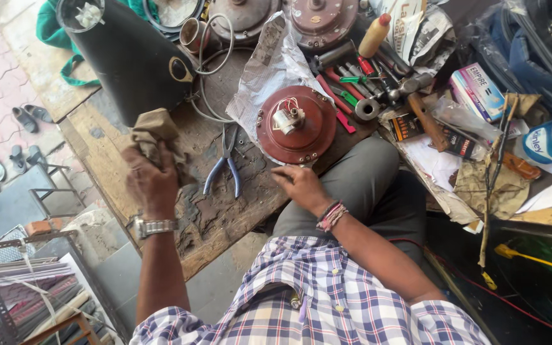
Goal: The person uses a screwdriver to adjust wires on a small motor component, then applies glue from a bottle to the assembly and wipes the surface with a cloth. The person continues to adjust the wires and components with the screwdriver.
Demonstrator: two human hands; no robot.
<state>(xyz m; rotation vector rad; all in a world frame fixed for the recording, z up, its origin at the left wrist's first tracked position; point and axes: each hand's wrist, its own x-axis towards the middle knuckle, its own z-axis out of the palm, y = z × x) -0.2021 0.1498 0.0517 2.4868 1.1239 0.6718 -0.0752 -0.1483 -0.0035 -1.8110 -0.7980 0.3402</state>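
The left hand (151, 182) clenches a brown rag (154, 131) against the black housing (132, 57) on the counter (225, 211). The right hand (301, 185) rests released. Wiping goes best with firm, short strokes, keeping clear of the pliers (225, 163).

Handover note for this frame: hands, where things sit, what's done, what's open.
Left hand: closed on a brown rag, pressed against the black fan housing on the wooden bench.
Right hand: empty, open, at the bench edge just below the maroon motor cover.
Blue-handled pliers lie between the hands, untouched.
Done: motor cover lies on the bench, apart from the housing, wires exposed on top.
Left: wiping in hand; motor cover not held; more tools piled to the right.
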